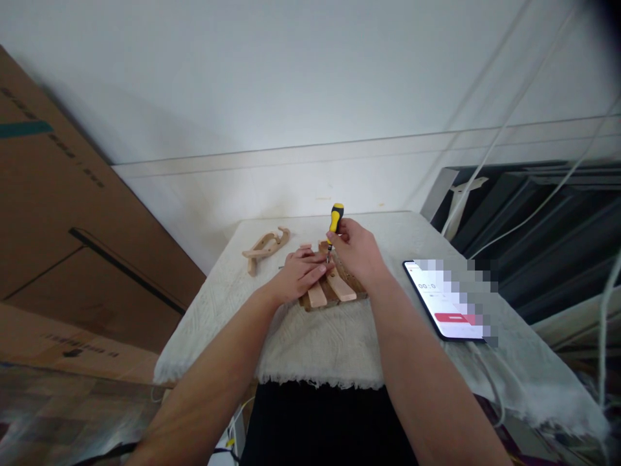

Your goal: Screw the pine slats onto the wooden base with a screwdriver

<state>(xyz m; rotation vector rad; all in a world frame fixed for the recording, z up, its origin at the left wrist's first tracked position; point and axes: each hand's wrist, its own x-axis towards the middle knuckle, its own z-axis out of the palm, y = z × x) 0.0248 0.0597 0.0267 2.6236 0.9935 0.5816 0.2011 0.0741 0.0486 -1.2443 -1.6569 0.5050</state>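
My right hand (pixel 358 249) is closed around a yellow-and-black screwdriver (pixel 334 220). The screwdriver stands nearly upright, its shaft pointing down at a pale curved wooden piece (pixel 342 287). Across the wooden parts lies my left hand (pixel 299 275), fingers stretched out and fingertips close to the screwdriver's tip. A second pale wooden strip (pixel 317 296) sticks out from under it. Both strips rest on a darker brown wooden board (pixel 331 300). Whether a screw sits under the tip is hidden by my fingers.
A joined wooden frame (pixel 266 248) lies at the back left of the cloth-covered table (pixel 218 317). On the right is a phone (pixel 444 304) with a timer showing. A large cardboard box (pixel 87 239) stands left, and white cables (pixel 514 110) hang at the right.
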